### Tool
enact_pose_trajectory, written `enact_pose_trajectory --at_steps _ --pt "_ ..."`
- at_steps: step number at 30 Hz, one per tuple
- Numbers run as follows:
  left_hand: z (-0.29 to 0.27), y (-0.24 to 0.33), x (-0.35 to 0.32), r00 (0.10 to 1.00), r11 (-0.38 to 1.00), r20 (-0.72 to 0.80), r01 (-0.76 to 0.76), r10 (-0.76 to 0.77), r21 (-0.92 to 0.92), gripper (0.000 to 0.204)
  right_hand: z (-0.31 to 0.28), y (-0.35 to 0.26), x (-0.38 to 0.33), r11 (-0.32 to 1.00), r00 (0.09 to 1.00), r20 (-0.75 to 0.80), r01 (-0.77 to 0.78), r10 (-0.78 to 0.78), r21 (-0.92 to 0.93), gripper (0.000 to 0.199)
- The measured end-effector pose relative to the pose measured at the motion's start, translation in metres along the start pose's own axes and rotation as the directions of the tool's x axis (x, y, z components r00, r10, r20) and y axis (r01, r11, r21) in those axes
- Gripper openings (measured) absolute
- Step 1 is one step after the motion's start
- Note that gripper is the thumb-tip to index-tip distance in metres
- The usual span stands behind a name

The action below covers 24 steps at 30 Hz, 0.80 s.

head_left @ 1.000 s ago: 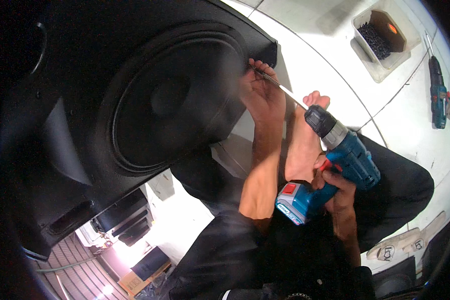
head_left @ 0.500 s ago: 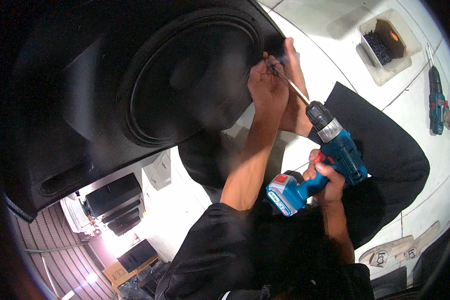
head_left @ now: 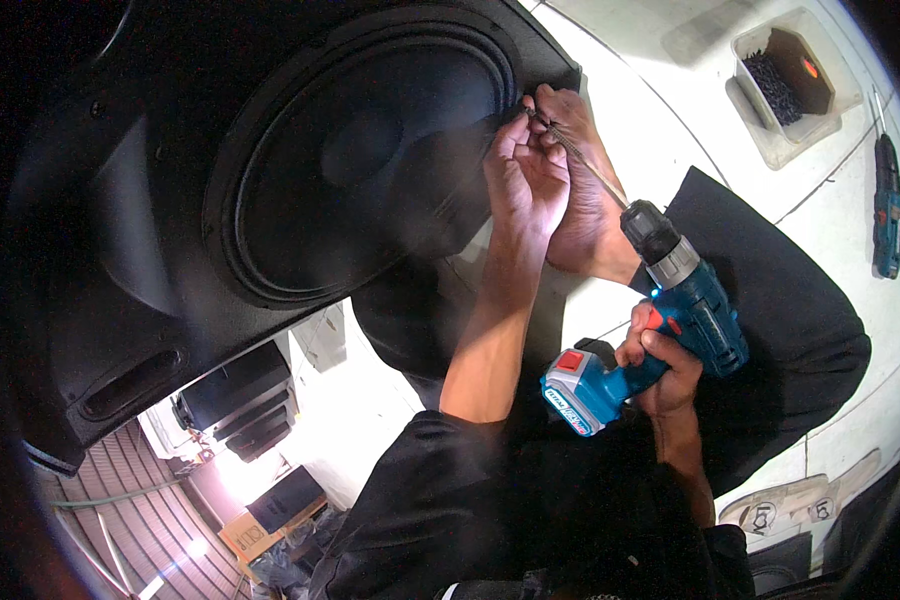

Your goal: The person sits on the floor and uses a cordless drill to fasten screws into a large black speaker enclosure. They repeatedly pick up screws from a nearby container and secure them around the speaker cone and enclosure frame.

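Observation:
A black loudspeaker cabinet (head_left: 170,230) with a large round speaker cone (head_left: 370,160) fills the upper left. At the cone's right rim, my left hand (head_left: 528,185) is closed, its fingertips pinching a small dark screw (head_left: 529,112) at the end of a long driver bit (head_left: 595,172). My right hand (head_left: 665,370) grips the handle of a blue cordless drill (head_left: 698,310), with a finger at its red trigger. The bit slants up and left from the drill's chuck to my left fingers, which partly hide the screw.
My bare foot (head_left: 595,215) rests just behind my left hand, beside the cabinet. A translucent tub (head_left: 820,135) holding black screws stands on the white tiled floor at the upper right. Near it lies a second blue power tool (head_left: 887,210). Black speaker boxes (head_left: 235,385) stand at the lower left.
A small light on the drill now shines, and the cone and hands look brighter. The view has shifted slightly. Both hands keep their grips, with the bit still at the cone's rim.

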State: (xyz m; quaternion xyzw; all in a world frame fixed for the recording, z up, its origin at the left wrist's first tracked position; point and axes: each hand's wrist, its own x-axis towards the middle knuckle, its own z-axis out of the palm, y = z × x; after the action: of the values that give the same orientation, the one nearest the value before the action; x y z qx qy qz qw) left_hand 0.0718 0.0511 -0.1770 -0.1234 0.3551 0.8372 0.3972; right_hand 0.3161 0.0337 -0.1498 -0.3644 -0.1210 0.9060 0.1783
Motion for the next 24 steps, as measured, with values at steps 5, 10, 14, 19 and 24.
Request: enact_pose_trajectory --at_steps 5,10,14,19,24 --pt "-0.010 0.004 0.006 0.993 0.998 0.096 0.064 -0.063 -0.001 0.016 -0.003 -0.003 0.004 0.998 1.000 -0.015 0.022 -0.023 -0.054 0.025" --pt "-0.015 0.001 0.009 0.990 0.995 0.118 0.086 -0.078 -0.057 0.020 0.003 -0.011 0.005 0.996 0.996 -0.071 0.052 -0.056 -0.068 0.021" --pt "-0.018 -0.004 0.011 0.987 0.995 0.154 0.062 -0.049 -0.080 0.021 -0.001 -0.011 0.007 0.998 0.998 -0.047 0.037 -0.040 -0.055 0.019" --pt "-0.018 -0.006 0.011 0.980 0.995 0.197 0.032 -0.013 -0.094 0.021 0.000 -0.013 0.006 0.997 0.999 -0.022 0.039 -0.040 -0.070 0.019" --pt "-0.021 -0.005 0.012 0.981 0.995 0.193 0.039 -0.021 -0.092 0.021 0.001 -0.011 0.007 0.997 0.998 -0.040 0.041 -0.043 -0.060 0.020"
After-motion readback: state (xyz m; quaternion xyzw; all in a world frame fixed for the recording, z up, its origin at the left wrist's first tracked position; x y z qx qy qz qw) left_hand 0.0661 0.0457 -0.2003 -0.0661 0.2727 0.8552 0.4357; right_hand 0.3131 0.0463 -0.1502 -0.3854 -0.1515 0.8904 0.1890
